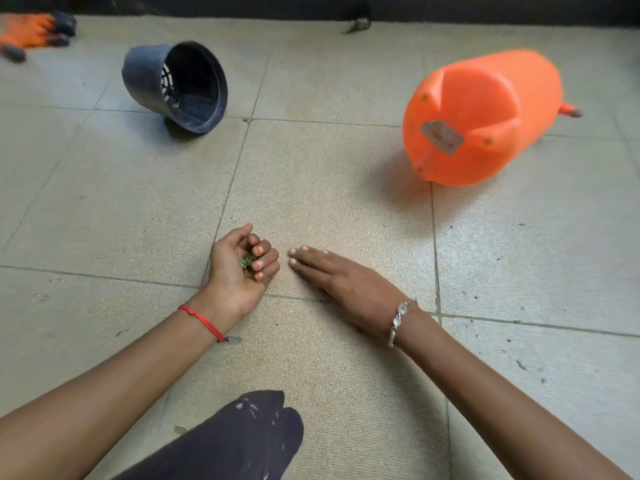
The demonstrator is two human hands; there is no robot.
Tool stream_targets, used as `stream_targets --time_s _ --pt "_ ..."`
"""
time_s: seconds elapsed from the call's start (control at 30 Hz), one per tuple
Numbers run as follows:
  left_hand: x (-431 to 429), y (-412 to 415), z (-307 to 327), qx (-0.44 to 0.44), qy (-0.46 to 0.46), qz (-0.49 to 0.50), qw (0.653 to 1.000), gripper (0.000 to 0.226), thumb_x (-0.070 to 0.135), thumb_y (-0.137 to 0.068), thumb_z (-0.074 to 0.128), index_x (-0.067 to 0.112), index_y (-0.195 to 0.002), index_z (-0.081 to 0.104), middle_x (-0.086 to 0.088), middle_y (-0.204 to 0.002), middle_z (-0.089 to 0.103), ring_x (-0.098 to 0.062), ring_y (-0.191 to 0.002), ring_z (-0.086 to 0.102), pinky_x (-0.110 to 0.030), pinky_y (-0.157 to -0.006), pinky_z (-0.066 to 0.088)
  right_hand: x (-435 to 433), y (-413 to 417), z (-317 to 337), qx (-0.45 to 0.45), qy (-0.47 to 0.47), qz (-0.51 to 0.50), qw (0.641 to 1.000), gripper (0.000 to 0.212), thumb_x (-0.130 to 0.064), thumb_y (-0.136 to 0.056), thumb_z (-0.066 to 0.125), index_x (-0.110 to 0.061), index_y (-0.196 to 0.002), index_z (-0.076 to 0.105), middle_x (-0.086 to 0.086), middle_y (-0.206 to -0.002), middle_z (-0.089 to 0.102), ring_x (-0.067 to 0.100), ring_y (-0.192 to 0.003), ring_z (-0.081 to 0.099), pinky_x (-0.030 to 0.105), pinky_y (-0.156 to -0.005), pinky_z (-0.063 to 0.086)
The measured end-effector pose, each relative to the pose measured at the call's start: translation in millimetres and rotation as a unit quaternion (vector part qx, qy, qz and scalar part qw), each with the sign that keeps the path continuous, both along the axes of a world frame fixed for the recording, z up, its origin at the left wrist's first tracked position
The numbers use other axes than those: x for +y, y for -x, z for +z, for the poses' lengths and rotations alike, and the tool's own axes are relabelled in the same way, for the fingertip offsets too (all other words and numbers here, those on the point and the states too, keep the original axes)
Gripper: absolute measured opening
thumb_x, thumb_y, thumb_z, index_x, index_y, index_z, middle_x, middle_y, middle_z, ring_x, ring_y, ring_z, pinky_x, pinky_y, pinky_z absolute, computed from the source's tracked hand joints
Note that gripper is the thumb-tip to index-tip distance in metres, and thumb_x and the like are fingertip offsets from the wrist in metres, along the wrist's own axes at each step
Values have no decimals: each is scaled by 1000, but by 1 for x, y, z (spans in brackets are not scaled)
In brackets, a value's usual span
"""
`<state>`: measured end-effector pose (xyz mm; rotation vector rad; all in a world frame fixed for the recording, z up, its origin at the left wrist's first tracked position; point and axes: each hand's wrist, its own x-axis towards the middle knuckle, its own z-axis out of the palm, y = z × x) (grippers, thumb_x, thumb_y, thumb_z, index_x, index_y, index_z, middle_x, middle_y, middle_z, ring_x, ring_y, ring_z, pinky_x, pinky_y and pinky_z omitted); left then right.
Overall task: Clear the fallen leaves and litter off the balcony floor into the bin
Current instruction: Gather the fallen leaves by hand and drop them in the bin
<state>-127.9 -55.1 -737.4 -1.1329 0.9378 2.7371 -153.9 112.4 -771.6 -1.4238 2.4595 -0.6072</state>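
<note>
1. While the small green leaf scraps (246, 263) sit in its upturned palm, the left hand (239, 268) curls loosely round them, low on the beige tiled floor (311, 188).
2. The right hand (332, 275), just beside at 3 o'clock, lies flat with straight fingers, holding nothing.
3. The cup is loose, so tipping the wrist could spill the scraps.
4. A tipped black plastic pot (176, 86) lies at 11 o'clock and an orange plastic canister (485, 116) at 1 o'clock.

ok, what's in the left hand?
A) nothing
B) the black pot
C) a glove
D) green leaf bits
D: the left hand lies palm up on the floor, its fingers curled round a few green leaf bits.
</note>
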Motion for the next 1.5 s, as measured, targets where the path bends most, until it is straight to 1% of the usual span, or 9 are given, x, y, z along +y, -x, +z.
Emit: stream_targets --time_s 0.13,0.2,0.27,0.53,0.73,0.87,0.93,1.2,1.5 --pt "7 -2 3 -5 -3 -3 1000 46 20 -96 37 14 -50 39 3 -41 34 -6 -30 27 -14 -30 18 17 -16 0 -1 20 -54 998 45 -4 -97 37 -9 -142 36 -4 -150 31 0 -136 20 1 -107 2" --pt "12 -1 4 -9 -9 -5 1000 42 20 -96 37 14 -53 37 3 -42 35 -6 -30 28 -13 -30 19 17 -23 -1 12 27 -83 996 32 -5 -89 45 -2 -116 62 4 -126 58 11 -119 52 9 -100 35" --pt "17 -1 4 -13 -9 -14 1000 39 20 -95 37 15 -56 36 3 -42 35 -6 -31 29 -13 -30 20 16 -28 -6 60 47 -100 992 26 -9 -83 42 -3 -83 68 4 -94 65 17 -88 64 24 -65 55" --pt "34 0 9 -11 8 -26 1000 35 20 -96 39 10 -63 46 -5 -51 55 -14 -43 52 -17 -42 45 14 -38 0 104 81 -195 972 25 -6 -78 39 -7 -62 59 4 -72 58 15 -70 55 22 -49 47" --pt "52 -8 7 14 -65 -47 997 34 20 -98 36 1 -83 60 -16 -76 71 -23 -69 71 -30 -66 59 4 -36 36 -143 385 -519 750 17 8 -74 67 -6 -80 75 -2 -80 70 2 -76 64 15 -75 51" --pt "71 -11 9 22 -118 -93 988 46 22 -98 32 0 -75 66 -15 -80 70 -23 -72 71 -30 -65 59 -30 -63 46 -92 361 -426 824 24 14 -75 56 3 -91 72 16 -97 70 9 -97 62 1 -91 35" --pt "78 -11 12 22 -119 -85 989 46 19 -98 33 0 -70 65 -15 -74 69 -24 -67 71 -30 -63 59 -33 -65 45 -94 318 -397 856 30 14 -81 48 11 -105 65 26 -115 62 27 -113 58 15 -101 36" --pt "75 -9 11 -49 -65 -57 995 30 20 -97 44 9 -70 52 -2 -48 59 -10 -41 59 -16 -40 49 -3 -62 40 -18 414 -450 791 15 6 -73 68 -4 -83 71 5 -83 69 7 -81 62 11 -76 48" --pt "84 5 3 -10 -86 -147 985 60 23 -97 37 19 -36 34 7 -34 26 -4 -26 23 -15 -28 16 54 -39 10 16 341 -489 803 13 2 -79 60 0 -88 69 9 -87 64 4 -84 55 0 -79 38"
